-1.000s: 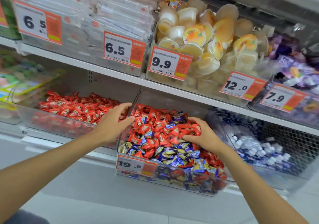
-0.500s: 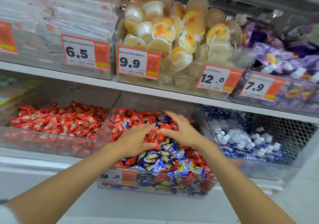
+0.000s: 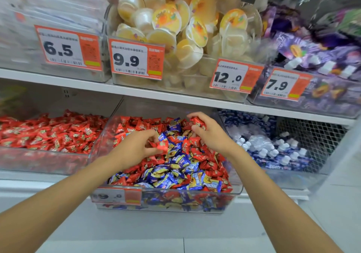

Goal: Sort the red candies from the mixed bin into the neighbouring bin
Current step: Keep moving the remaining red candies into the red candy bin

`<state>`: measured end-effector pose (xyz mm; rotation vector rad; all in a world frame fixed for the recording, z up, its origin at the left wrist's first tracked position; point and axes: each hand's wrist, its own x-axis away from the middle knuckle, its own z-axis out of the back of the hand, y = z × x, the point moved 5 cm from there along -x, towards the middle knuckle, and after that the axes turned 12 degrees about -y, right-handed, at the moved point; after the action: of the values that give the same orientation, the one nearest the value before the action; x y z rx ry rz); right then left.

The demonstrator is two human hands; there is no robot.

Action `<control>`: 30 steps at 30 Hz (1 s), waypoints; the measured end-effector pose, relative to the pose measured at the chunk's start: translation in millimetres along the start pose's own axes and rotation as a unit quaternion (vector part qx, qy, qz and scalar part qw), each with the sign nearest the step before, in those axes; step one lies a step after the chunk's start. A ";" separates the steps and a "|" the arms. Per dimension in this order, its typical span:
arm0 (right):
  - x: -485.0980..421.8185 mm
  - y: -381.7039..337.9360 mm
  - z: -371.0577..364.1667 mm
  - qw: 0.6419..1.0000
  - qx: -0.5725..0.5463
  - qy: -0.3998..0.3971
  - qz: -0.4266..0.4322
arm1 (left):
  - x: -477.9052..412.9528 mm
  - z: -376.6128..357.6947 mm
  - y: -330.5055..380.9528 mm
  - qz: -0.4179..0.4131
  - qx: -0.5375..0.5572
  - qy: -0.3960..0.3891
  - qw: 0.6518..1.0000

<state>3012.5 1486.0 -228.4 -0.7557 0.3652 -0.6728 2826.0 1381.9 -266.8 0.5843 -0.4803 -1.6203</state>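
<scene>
- Red wrappers lie jumbled with blue-and-yellow candies (image 3: 175, 174) all through the clear mixed bin (image 3: 191, 202), the middle one on the lower shelf. So much red is left that I judge the sorting far from finished.
- The left hand (image 3: 136, 147) hovers over the middle of the heap. Its thumb and fingertips pinch one red candy (image 3: 163, 145), lifted just off the pile.
- The right hand (image 3: 211, 135) is raised over the back of the bin, fingers curled round a second red candy (image 3: 198, 123). Whether more are tucked in the palm I cannot tell.
- The neighbouring bin (image 3: 43, 161) sits against the mixed bin's left wall and holds only red candies, heaped fairly high.
- The step in hand looks like picking: both hands grip red pieces, and neither has carried them across yet.
- The next move calls for taking the hands left over the dividing wall and letting go above the red heap. The pinch must stay firm, since glossy wrappers probably slip, and no blue piece should come along.
- The bin of blue and white sweets (image 3: 273, 147) on the right plays no part in the job.
</scene>
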 end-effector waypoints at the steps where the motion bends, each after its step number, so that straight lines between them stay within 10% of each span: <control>1: 3.1 -1.7 3.3 1.000 -0.014 0.003 -0.004 | 0.0 1.5 1.0 -0.002 0.016 -0.005 1.000; 13: 24.0 27.7 -38.7 0.977 0.182 -0.095 -0.050 | 7.5 -32.9 3.0 0.017 -0.099 -0.173 0.980; 24: 22.5 3.1 -3.5 0.999 0.041 0.017 0.002 | 3.5 10.1 10.6 -0.006 0.022 0.000 1.000; 30: 26.1 6.0 5.7 0.997 0.030 0.075 0.000 | 1.0 11.5 6.8 0.033 0.072 -0.028 0.996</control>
<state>3037.2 1474.5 -230.7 -0.6497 0.4789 -0.7394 2824.0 1379.7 -253.7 0.6255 -0.6559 -1.5508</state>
